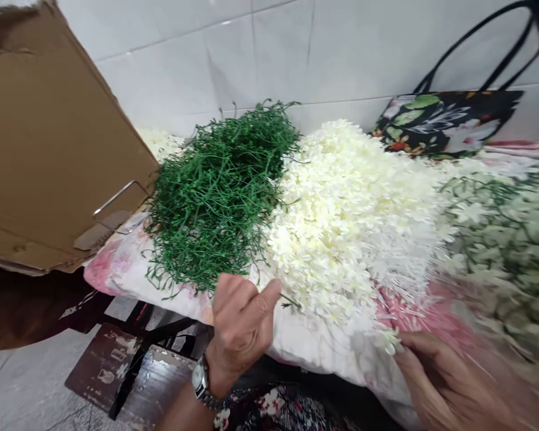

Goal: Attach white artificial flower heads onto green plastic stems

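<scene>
Left hand (pixel 240 326), wristwatch on wrist: fingers curled closed, pinching a thin green plastic stem (pixel 291 301) that juts just right of the thumb. Above the grip: heap of green wiry stems (pixel 220 191); right of it: pile of cream-white artificial blossoms (pixel 350 215). Right hand (pixel 449 383): blurred, fingertips at the blossom pile's near edge; grip cannot be told.

bright, even indoor light, faint glare on the wall tiles (pixel 341 54), motion blur at the right edge

cardboard box (pixel 49 137) at left, floral bag (pixel 449 123) by tiled wall (pixel 269 54), dark stool (pixel 130 371) below.
</scene>
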`<action>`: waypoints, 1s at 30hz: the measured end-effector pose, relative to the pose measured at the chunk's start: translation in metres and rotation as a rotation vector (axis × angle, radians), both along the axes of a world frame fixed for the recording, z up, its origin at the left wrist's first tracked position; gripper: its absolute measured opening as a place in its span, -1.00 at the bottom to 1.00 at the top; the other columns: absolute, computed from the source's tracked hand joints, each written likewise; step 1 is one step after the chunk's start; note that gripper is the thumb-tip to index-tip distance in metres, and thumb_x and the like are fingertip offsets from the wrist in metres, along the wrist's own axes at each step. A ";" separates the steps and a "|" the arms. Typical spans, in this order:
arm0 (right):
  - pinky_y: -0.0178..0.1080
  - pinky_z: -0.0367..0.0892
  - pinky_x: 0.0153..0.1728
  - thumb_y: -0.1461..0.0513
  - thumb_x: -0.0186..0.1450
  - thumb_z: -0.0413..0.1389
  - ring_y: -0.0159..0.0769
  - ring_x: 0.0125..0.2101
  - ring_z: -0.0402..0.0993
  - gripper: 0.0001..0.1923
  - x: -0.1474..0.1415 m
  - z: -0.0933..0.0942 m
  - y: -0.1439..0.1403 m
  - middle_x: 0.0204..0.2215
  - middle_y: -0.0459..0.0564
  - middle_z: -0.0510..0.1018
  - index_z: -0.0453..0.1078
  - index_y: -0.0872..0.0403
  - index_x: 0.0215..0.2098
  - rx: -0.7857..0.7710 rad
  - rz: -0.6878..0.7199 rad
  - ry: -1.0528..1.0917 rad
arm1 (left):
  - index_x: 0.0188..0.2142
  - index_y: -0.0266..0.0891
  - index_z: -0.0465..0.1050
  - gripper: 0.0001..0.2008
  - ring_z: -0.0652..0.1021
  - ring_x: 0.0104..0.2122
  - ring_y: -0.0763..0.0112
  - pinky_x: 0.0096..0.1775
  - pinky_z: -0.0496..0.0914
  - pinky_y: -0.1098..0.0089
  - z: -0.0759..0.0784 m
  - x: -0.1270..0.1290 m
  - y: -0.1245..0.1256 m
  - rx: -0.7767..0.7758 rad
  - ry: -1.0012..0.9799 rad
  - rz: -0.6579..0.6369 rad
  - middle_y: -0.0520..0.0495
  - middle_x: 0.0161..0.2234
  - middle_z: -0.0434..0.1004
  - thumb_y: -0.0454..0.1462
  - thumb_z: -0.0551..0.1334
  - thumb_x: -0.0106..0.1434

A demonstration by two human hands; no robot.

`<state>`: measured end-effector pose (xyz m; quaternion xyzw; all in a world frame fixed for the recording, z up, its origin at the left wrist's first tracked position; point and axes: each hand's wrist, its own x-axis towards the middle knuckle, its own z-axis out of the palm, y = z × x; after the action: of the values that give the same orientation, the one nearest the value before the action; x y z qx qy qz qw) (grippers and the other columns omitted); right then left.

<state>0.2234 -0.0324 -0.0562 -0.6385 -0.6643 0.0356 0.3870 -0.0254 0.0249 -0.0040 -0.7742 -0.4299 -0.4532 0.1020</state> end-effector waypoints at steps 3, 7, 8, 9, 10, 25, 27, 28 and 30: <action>-0.39 0.29 -0.62 0.26 0.25 0.03 -0.41 -0.66 0.40 -0.94 -0.008 0.011 0.004 -0.60 -0.15 0.47 0.31 0.01 -0.39 0.080 0.055 0.027 | -0.19 -0.29 0.44 -0.73 0.31 -0.55 0.49 -0.45 0.25 0.41 -0.005 0.021 -0.011 -0.208 -0.141 -0.256 0.06 -0.59 0.33 -0.56 0.14 0.17; -0.40 0.26 -0.61 0.34 0.24 0.02 -0.44 -0.65 0.36 -0.90 -0.014 0.013 0.007 -0.61 -0.16 0.42 0.28 0.01 -0.39 0.147 0.072 0.089 | -0.21 -0.29 0.47 -0.76 0.50 -0.44 0.43 -0.40 0.38 0.43 -0.007 0.035 -0.019 -0.576 -0.447 -0.531 -0.08 -0.45 0.52 -0.47 0.08 0.23; -0.40 0.27 -0.59 0.35 0.24 0.02 -0.43 -0.63 0.37 -0.89 -0.014 0.013 0.007 -0.60 -0.16 0.42 0.28 0.01 -0.39 0.163 0.083 0.094 | -0.23 -0.28 0.49 -0.78 0.52 -0.42 0.41 -0.39 0.39 0.43 -0.007 0.037 -0.021 -0.662 -0.510 -0.562 -0.09 -0.44 0.54 -0.43 0.09 0.23; -0.40 0.28 -0.58 0.37 0.23 0.02 -0.43 -0.61 0.38 -0.88 -0.015 0.013 0.007 -0.59 -0.15 0.42 0.28 0.02 -0.38 0.177 0.099 0.095 | -0.27 -0.28 0.51 -0.80 0.53 -0.43 0.41 -0.40 0.40 0.44 -0.008 0.038 -0.021 -0.733 -0.566 -0.561 -0.08 -0.45 0.55 -0.40 0.11 0.23; -0.40 0.28 -0.57 0.38 0.23 0.02 -0.43 -0.60 0.38 -0.87 -0.015 0.014 0.008 -0.58 -0.14 0.42 0.27 0.02 -0.37 0.191 0.117 0.094 | -0.32 -0.27 0.53 -0.84 0.53 -0.45 0.42 -0.42 0.39 0.46 -0.009 0.040 -0.022 -0.789 -0.613 -0.532 -0.06 -0.47 0.55 -0.38 0.15 0.21; -0.36 0.27 -0.53 0.42 0.23 0.01 -0.42 -0.55 0.33 -0.85 -0.016 0.038 0.002 -0.57 -0.12 0.39 0.28 0.05 -0.37 0.135 0.267 0.157 | -0.47 -0.29 0.49 -0.87 0.47 -0.54 0.49 -0.47 0.37 0.50 -0.009 0.066 -0.023 -1.225 -0.834 -0.451 0.01 -0.56 0.46 -0.38 0.17 0.15; -0.35 0.27 -0.53 0.43 0.23 0.01 -0.41 -0.55 0.33 -0.85 -0.017 0.037 0.001 -0.57 -0.12 0.40 0.28 0.06 -0.37 0.126 0.283 0.161 | -0.46 -0.28 0.48 -0.85 0.44 -0.57 0.52 -0.49 0.35 0.50 -0.009 0.070 -0.023 -1.191 -0.836 -0.487 0.03 -0.55 0.40 -0.37 0.15 0.18; -0.35 0.27 -0.52 0.43 0.23 0.01 -0.41 -0.54 0.33 -0.85 -0.018 0.037 0.000 -0.56 -0.11 0.40 0.28 0.06 -0.37 0.119 0.294 0.167 | -0.45 -0.27 0.48 -0.83 0.42 -0.59 0.54 -0.51 0.34 0.51 -0.010 0.071 -0.024 -1.165 -0.818 -0.503 0.04 -0.55 0.37 -0.38 0.13 0.19; -0.34 0.28 -0.50 0.43 0.23 0.01 -0.40 -0.52 0.34 -0.86 -0.018 0.035 -0.001 -0.55 -0.10 0.40 0.27 0.07 -0.36 0.108 0.315 0.184 | -0.42 -0.27 0.50 -0.80 0.39 -0.58 0.55 -0.51 0.31 0.52 -0.011 0.073 -0.026 -1.111 -0.751 -0.518 0.04 -0.54 0.35 -0.40 0.10 0.22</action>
<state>0.2051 -0.0332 -0.0207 -0.4991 -0.7187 0.1184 0.4694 0.0474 -0.0007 -0.0152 -0.5807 -0.4057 -0.4126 -0.5726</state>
